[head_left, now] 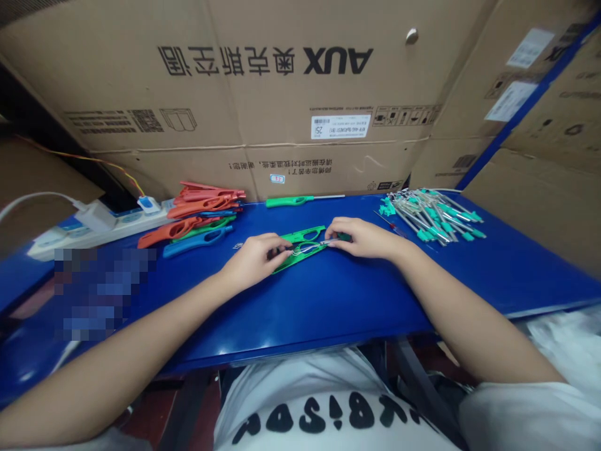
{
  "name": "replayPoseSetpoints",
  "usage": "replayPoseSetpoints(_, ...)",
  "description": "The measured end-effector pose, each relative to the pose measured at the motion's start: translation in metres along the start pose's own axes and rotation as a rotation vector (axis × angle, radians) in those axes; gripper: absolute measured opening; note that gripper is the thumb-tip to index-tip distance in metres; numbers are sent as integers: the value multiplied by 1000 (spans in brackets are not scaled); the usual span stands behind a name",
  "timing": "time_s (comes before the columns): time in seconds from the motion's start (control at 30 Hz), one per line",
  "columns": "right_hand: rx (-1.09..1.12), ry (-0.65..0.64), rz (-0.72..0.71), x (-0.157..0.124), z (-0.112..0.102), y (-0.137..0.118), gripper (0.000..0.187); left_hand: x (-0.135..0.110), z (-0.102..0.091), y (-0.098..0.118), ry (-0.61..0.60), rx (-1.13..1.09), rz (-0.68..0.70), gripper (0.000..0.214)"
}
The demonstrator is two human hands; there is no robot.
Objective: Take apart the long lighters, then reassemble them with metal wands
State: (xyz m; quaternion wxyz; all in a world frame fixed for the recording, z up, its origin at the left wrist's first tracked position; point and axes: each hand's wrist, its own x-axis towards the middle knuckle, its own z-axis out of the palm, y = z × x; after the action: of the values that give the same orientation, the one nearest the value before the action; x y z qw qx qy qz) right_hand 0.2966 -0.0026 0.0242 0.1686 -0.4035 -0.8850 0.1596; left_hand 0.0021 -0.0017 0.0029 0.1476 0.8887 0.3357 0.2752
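Note:
A green plastic lighter shell [303, 238] lies open on the blue table [328, 300] in front of me. My left hand [253, 260] pinches its near, left end, fingers closed on it. My right hand [364, 237] holds the other end, where a thin metal tube part [313, 245] rests inside the shell. Both hands rest on the table top.
A pile of red, green and blue shells [201, 216] lies at the left. One assembled green lighter [291, 201] lies by the cardboard boxes [263, 94]. Several metal tubes with teal ends [434, 216] are heaped at the right. A power strip [94, 225] sits far left.

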Motion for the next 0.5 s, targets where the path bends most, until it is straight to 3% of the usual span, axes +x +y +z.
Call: replayPoseSetpoints(0.5, -2, -68, 21, 0, -3, -2, 12, 0, 1, 1, -1, 20, 22, 28)
